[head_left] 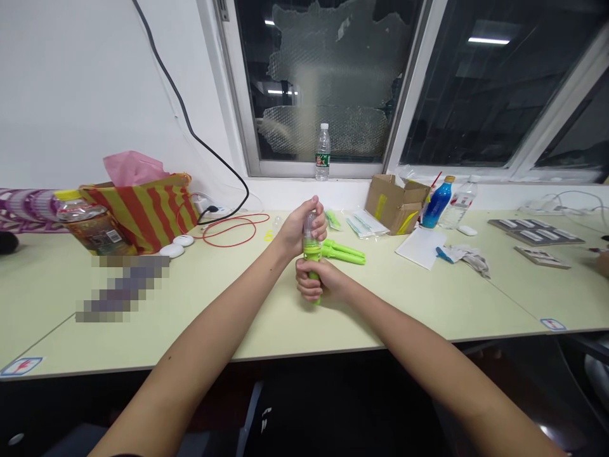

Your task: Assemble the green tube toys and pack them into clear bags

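Upright above the table, a bright green stick with a clear top [312,252] is held in both hands. Around its clear upper part my left hand [304,225] is closed, thumb pointing up. My right hand [314,279] wraps the green handle lower down, so much of the handle is hidden. Just behind and to the right lie similar green handles [343,252] on the table. Small clear round pieces [277,222] and a yellow piece [269,235] rest left of my left hand.
A cardboard box [392,203], bagged parts [364,223], a blue bottle [438,202] and gloves [464,255] are on the right. At left stand a striped bag [147,212] and a large bottle [92,225]. A red cable [228,244] loops nearby. On the sill is a water bottle [323,155].
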{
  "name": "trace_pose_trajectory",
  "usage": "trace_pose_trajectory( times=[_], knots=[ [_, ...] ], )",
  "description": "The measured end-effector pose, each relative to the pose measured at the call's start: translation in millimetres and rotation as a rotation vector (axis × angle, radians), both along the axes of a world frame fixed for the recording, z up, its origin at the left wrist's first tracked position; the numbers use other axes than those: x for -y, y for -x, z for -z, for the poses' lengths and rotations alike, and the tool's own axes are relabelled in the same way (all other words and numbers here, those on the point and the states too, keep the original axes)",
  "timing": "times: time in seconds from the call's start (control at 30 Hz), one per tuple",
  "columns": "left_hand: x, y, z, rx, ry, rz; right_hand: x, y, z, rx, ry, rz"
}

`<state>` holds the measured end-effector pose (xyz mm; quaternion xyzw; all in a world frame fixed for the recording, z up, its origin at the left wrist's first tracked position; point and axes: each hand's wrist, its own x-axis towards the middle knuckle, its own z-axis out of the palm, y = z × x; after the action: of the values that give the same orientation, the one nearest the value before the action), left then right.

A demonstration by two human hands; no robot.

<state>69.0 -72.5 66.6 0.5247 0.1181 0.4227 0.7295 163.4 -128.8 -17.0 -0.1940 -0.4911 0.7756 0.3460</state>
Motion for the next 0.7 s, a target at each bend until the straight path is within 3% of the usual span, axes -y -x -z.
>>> trace_pose_trajectory(
  times=[0.13,0.23,0.33,0.37,0.4,0.5,0.57,0.7],
  knots=[
    [-5,12,22.0,-0.062,-0.054,-0.114,-14,-1,-2.5,0.16,-0.104,0.351],
    [-15,26,34.2,-0.092,-0.028,-0.237,-33,-27,-11.4,0.489,-0.389,0.498],
    [-25,41,38.2,-0.05,0.031,-0.337,-59,-77,-23.9,0.86,-0.7,1.012],
    [-28,45,38.7,-0.047,0.048,-0.348,-70,-97,-27.2,1.003,-0.715,1.168],
    [-30,49,39.4,-0.051,0.063,-0.352,-80,-116,-29.4,1.19,-0.693,1.233],
    [-32,53,43.3,-0.079,0.108,-0.359,-112,-164,-29.7,1.722,-0.536,1.11],
    [-30,52,46.5,-0.087,0.131,-0.369,-130,-183,-26.2,1.933,-0.427,0.984],
    [-24,49,50.0,-0.095,0.131,-0.346,-154,-196,-17.8,1.983,-0.351,0.964]
  ],
)
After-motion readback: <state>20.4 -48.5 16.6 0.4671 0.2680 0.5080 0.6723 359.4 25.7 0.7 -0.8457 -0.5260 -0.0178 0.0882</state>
